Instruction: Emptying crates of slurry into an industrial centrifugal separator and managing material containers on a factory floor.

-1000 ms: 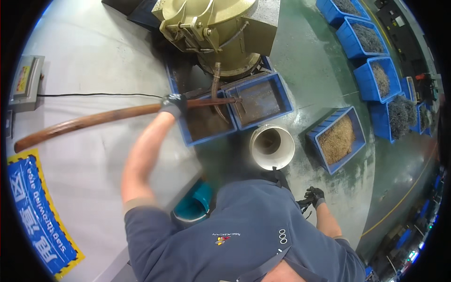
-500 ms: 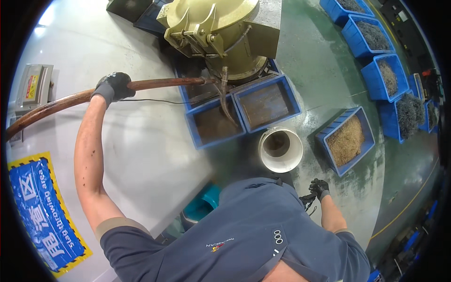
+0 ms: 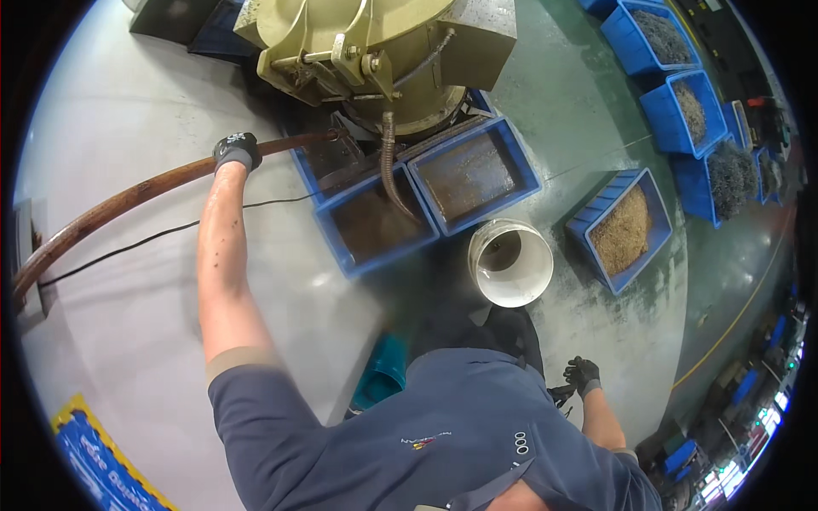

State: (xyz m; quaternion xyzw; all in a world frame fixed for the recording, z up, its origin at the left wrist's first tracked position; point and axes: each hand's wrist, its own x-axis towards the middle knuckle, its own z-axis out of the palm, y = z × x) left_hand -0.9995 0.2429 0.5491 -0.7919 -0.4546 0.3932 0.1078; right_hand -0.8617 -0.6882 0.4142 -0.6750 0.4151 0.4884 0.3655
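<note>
A dark glove covers my left hand (image 3: pixel 237 151), which is closed around a thick brown hose (image 3: pixel 141 187). From the left edge the hose curves up to the foot of a large yellow-green round machine (image 3: pixel 366 51). My right hand (image 3: pixel 582 375), also in a dark glove, hangs low at my right side with its fingers loosely bent and apart. Beside it is a small black item (image 3: pixel 561 394) whose kind I cannot make out. A ribbed metal pipe (image 3: pixel 388 157) runs down from the machine into a blue bin (image 3: pixel 336 243) of brown liquid.
Another blue bin (image 3: pixel 532 175) with murky liquid adjoins the first. A white bucket (image 3: pixel 532 281) stands in front of me, and a blue crate (image 3: pixel 596 268) of tan granules lies to its right. Blue crates (image 3: pixel 660 115) of grey material line the right. A teal bucket (image 3: pixel 379 375) is by my left side.
My left hand, still on the hose, has moved right and closer to the machine. The view has shifted, and my right hand sits slightly lower in it.
</note>
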